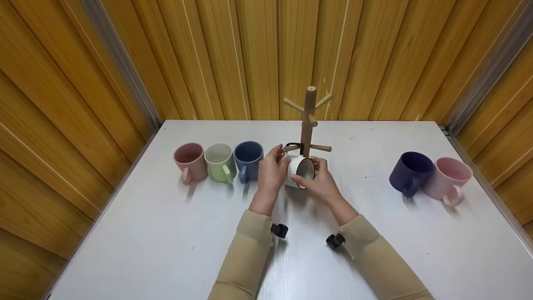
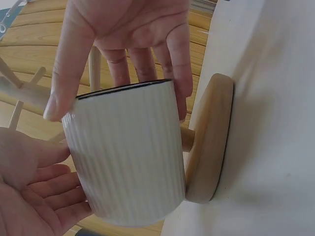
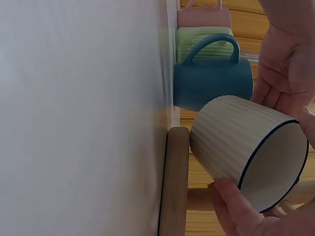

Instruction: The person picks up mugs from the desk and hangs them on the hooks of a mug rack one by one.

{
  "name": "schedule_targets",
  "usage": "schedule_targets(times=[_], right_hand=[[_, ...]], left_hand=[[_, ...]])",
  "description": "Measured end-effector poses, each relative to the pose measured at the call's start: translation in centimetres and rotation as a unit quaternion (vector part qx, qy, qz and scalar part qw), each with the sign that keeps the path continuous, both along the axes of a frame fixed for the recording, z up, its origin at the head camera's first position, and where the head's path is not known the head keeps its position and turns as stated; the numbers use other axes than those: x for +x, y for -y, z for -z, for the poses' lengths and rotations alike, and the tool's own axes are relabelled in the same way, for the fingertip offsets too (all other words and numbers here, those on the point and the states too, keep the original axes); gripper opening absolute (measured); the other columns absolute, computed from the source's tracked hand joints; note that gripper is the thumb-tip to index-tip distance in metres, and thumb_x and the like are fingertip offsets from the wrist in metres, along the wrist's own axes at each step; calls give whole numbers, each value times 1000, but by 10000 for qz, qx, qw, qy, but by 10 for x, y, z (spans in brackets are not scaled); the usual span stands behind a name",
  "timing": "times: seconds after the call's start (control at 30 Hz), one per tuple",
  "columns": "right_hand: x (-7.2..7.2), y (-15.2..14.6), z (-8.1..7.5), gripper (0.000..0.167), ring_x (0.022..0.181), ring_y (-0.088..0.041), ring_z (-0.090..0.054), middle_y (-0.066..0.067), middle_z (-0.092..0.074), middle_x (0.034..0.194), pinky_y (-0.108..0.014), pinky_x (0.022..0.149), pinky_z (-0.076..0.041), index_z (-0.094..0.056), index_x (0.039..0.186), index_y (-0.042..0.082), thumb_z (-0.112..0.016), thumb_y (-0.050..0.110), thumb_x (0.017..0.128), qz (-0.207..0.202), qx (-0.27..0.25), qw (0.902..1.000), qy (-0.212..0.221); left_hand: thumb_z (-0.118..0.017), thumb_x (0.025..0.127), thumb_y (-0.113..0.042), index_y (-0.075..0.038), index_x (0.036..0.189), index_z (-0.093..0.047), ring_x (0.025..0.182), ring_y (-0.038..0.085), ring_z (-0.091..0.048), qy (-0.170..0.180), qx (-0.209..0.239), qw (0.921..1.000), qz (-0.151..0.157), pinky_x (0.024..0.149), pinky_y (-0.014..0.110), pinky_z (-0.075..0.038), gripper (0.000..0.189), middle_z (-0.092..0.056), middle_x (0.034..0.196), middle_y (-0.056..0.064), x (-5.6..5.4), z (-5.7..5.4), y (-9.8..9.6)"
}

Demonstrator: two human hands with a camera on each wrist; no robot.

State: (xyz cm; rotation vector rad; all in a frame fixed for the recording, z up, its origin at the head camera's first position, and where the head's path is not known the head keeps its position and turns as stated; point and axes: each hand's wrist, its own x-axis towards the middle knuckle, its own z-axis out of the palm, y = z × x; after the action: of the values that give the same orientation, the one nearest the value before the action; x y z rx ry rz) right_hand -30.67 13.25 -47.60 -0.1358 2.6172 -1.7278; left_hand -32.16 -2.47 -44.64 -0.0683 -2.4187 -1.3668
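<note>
A white ribbed mug point(image 1: 294, 168) with a dark rim lies tipped on its side in the air, its mouth toward the right. My right hand point(image 1: 322, 181) grips it at the rim, thumb in front and fingers behind. At the base end my left hand point(image 1: 271, 173) holds the mug's side, with fingertips close to a lower peg point(image 1: 291, 148). The dark handle point(image 1: 296, 144) shows beside the post of a wooden mug tree point(image 1: 308, 121). In the right wrist view, the mug's body point(image 3: 236, 137) leans close over the tree's wooden base point(image 3: 176, 172).
Left of the tree stand a dusty-pink mug point(image 1: 190, 162), a light green mug point(image 1: 220, 162) and a blue mug point(image 1: 249, 156) in a row. A navy mug point(image 1: 410, 171) and a pale pink mug point(image 1: 449, 177) stand at the right. Wood-patterned panels point(image 1: 258, 58) close off the back and sides.
</note>
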Motion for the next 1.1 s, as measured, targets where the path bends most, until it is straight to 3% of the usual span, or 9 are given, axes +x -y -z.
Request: schedule_targets(times=[0.13, 0.3, 0.4, 0.6, 0.73, 0.9, 1.1], right_hand=[[-2, -2, -2, 93, 137, -39, -48, -26, -43, 150, -51, 111, -45, -25, 152, 2, -81, 39, 88, -201, 172, 9996, 120], [-6, -12, -10, 88, 142, -42, -48, -26, -41, 157, -53, 114, -45, -22, 157, 0, -73, 36, 95, -192, -130, 9993, 300], [-7, -19, -15, 80, 141, -42, -50, -25, -43, 157, -47, 112, -48, -20, 159, -1, -67, 23, 100, 164, -592, 9980, -113], [-6, -28, -20, 64, 133, -37, -58, -22, -48, 151, -16, 96, -50, -31, 158, 1, -60, 1, 101, 559, -1051, 9871, -1074], [-5, -32, -22, 48, 128, -35, -62, -22, -57, 142, -15, 94, -48, -47, 149, -1, -57, 0, 102, 701, -775, 9867, -1244], [-1, -40, -31, 32, 116, -32, -70, -20, -69, 128, -16, 87, -52, -61, 136, 0, -55, 5, 105, 819, 10, 9888, -1249], [9, -43, -46, 25, 107, -34, -73, -19, -76, 115, -44, 90, -60, -71, 124, -1, -63, 6, 101, 602, 828, 9852, -1376]], left_hand=[[-71, 95, -5, 5, 140, -58, 113, 27, -74, -224, 9, 9997, 59, 95, 35, -60, 47, -73, 126, 20, 11, -10, -9], [-68, 98, -7, 8, 137, -59, 110, 28, -74, -21, -420, 9991, -15, 91, 39, -61, 43, -73, 125, 22, 25, -27, -12], [-64, 99, -6, 8, 135, -61, 114, 30, -72, 84, -463, 9989, 41, 95, 42, -60, 38, -72, 125, 23, 30, -31, -13], [-56, 101, -2, 8, 136, -60, 119, 35, -69, 29, -596, 9982, 40, 100, 45, -57, 36, -71, 127, 23, 31, -31, -13], [-54, 101, -1, 8, 137, -60, 120, 36, -68, 51, -582, 9983, 83, 100, 46, -57, 37, -69, 130, 23, 29, -29, -12], [-53, 102, -1, 7, 140, -58, 124, 34, -66, 77, -472, 9987, 176, 102, 45, -56, 40, -67, 134, 23, 26, -25, -9], [-53, 102, -2, 3, 145, -54, 127, 33, -64, 64, -395, 9986, 348, 104, 44, -55, 43, -66, 136, 20, 18, -21, -3]])
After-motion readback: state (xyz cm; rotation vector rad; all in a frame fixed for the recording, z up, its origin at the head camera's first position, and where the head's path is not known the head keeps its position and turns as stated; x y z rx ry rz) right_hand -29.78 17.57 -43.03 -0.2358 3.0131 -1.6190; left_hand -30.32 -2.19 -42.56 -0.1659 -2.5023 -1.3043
